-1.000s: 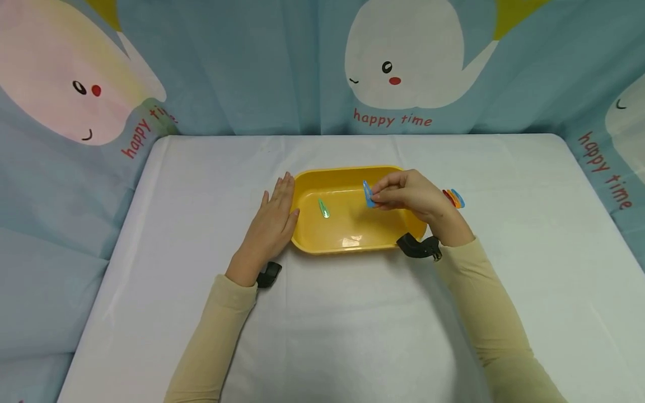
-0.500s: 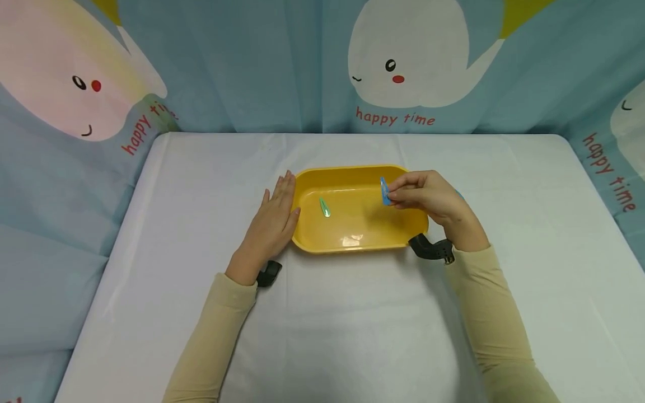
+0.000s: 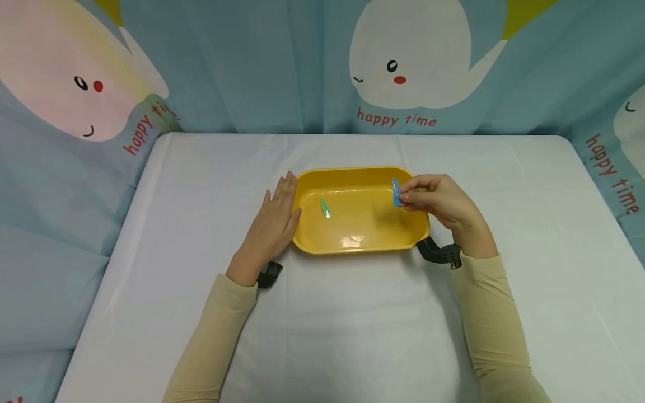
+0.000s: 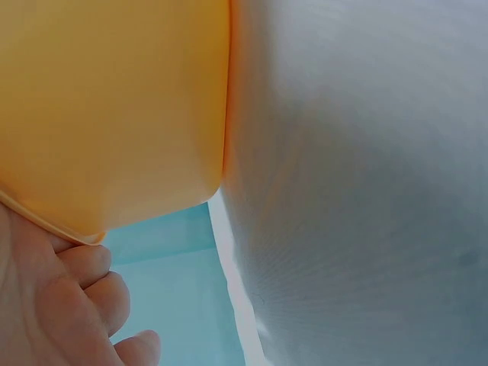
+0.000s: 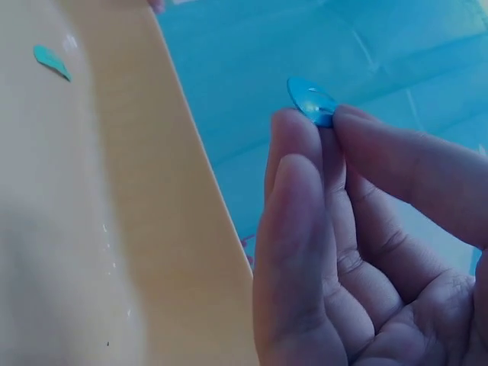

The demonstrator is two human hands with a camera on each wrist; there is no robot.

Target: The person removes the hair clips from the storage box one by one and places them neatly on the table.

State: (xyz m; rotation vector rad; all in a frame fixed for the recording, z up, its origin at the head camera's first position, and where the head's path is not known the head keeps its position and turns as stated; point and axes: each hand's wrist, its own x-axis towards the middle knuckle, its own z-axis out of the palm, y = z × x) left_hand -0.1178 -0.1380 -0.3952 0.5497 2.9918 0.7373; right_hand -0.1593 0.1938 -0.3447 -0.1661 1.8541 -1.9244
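Observation:
A yellow tray (image 3: 353, 235) stands on the table. Inside it, left of the middle, lies a green hair clip (image 3: 325, 207), seen also in the right wrist view as a green clip (image 5: 52, 62). My right hand (image 3: 440, 201) pinches a blue hair clip (image 3: 396, 192) between thumb and fingertips above the tray's right end. The right wrist view shows the blue hair clip (image 5: 309, 99) at the fingertips. Against the tray's left rim rests my left hand (image 3: 272, 221), its fingers extended. In the left wrist view the left hand (image 4: 61, 297) touches the tray's rim.
The tray sits on a white-covered table (image 3: 353, 324). A blue curtain (image 3: 262, 67) printed with whales hangs behind the table and along its sides. Dark wrist mounts are strapped at both wrists.
My right hand has moved to the right, carrying the blue hair clip toward the tray's right end. The colourful clips right of the tray are now hidden behind it. The left hand stays put.

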